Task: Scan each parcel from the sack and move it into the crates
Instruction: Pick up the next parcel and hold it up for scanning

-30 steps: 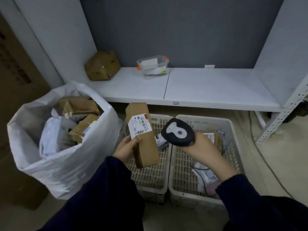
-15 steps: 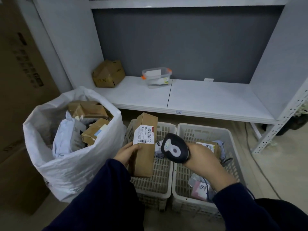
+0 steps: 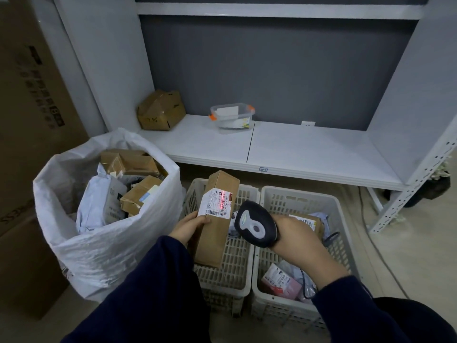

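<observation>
Holding a long cardboard box (image 3: pixel 217 219) upright over the left crate (image 3: pixel 243 278), the left hand (image 3: pixel 191 225) grips it at its left edge, thumb laid across the front face and the other fingers hidden behind. The right hand (image 3: pixel 294 233) is wrapped round the handle of the scanner (image 3: pixel 256 227), whose head points at the white label (image 3: pixel 216 203). A red scan line glows on the right side of that label, but the print is too small to tell whether it covers a whole barcode. The likeliest fault is a missed read if the box goes down too soon or the aim drifts. The box is tall and held from one side only, so a loose grip may let it twist or tip out of the beam. A small parcel lies in the left crate just beyond the scanner, and a stray beam could read that one instead. The scanner's cable (image 3: pixel 331 237) trails into the right crate (image 3: pixel 272 194) among the parcels there and might snag when the hand swings. The sack (image 3: pixel 111 243) stands close on the left, full of parcels and within reach of an elbow.
</observation>
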